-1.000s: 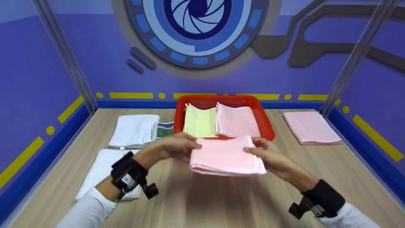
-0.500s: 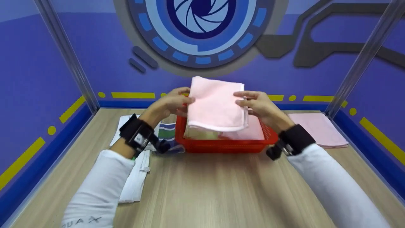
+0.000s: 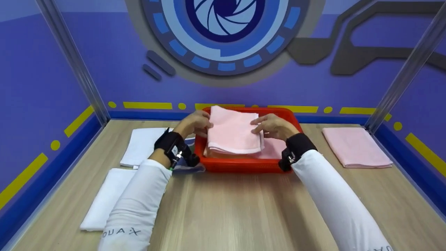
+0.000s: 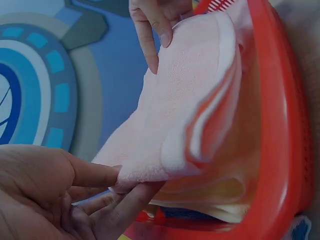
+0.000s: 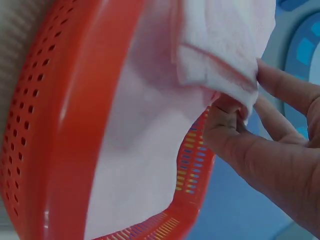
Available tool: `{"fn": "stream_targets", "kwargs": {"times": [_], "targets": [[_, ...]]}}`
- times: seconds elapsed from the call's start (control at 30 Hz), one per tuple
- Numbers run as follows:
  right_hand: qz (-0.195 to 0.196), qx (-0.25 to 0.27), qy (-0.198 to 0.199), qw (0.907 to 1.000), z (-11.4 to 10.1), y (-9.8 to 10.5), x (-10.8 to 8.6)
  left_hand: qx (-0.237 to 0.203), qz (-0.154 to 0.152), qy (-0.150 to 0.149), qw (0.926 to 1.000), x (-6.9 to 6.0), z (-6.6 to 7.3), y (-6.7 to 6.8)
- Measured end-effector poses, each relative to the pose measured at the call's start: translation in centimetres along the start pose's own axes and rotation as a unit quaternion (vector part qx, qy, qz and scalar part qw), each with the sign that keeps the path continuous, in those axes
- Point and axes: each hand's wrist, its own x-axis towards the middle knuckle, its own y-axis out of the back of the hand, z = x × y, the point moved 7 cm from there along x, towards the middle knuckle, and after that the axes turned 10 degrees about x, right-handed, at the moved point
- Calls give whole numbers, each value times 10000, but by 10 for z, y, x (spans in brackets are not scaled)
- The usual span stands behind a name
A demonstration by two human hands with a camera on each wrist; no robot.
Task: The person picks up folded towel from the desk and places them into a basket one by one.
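A folded pink towel (image 3: 234, 130) with white edging is held over the red basket (image 3: 244, 166). My left hand (image 3: 195, 123) pinches its left edge between thumb and fingers, as the left wrist view also shows. On the opposite edge, my right hand (image 3: 274, 127) grips the towel, fingers on top and thumb tucked beneath. Under it in the basket lies another pink towel (image 5: 142, 150). A pale yellow towel (image 4: 225, 192) shows below the held one in the left wrist view, mostly covered.
Two folded white towels, one at the back (image 3: 141, 144) and one nearer (image 3: 108, 200), lie on the left of the wooden table (image 3: 226, 212). A striped cloth (image 3: 188, 167) sits against the basket's left side. Far right lies a folded pink towel (image 3: 357, 146). Printed walls enclose the table.
Both hands have carried the pink towel from in front of the basket, up and forward, then lowered it over the basket's left and middle part. Both hands keep their hold.
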Motion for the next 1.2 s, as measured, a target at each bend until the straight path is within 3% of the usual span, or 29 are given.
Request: {"fn": "stream_targets", "kwargs": {"times": [0.13, 0.23, 0.4, 0.47, 0.57, 0.73, 0.87, 1.0, 1.1, 1.2], "targets": [[-371, -643, -405, 9964, 11, -11, -3, 721, 145, 37, 9973, -1, 1, -7], [-611, -1403, -540, 9868, 16, -24, -8, 1052, 173, 105, 9942, -3, 0, -10], [-624, -2978, -331, 9520, 19, -39, -17, 1075, 84, 113, 9941, -7, -2, -13], [-648, -3218, -336, 9440, 19, -41, -20, 1067, 92, 31, 9942, -8, -1, -11], [-697, -3158, -361, 9456, 12, -36, -23, 1248, 264, -125, 9918, -15, 3, 0], [-425, -3148, 334, 9476, -16, 5, -33, 2056, 697, -492, 9749, -35, 12, 24], [147, -3007, 808, 9502, -25, 53, -44, 2693, 431, -1067, 9562, -60, 16, 22], [689, -2784, 734, 9552, -10, 106, -60, 3024, -374, -1563, 9395, -94, 6, -7], [1040, -2868, 597, 9504, 11, 142, -70, 3188, -1056, -1460, 9305, -111, -15, -39], [1254, -3231, 570, 9363, 38, 170, -78, 3674, -1413, -1160, 9119, -115, -43, -71]]}}
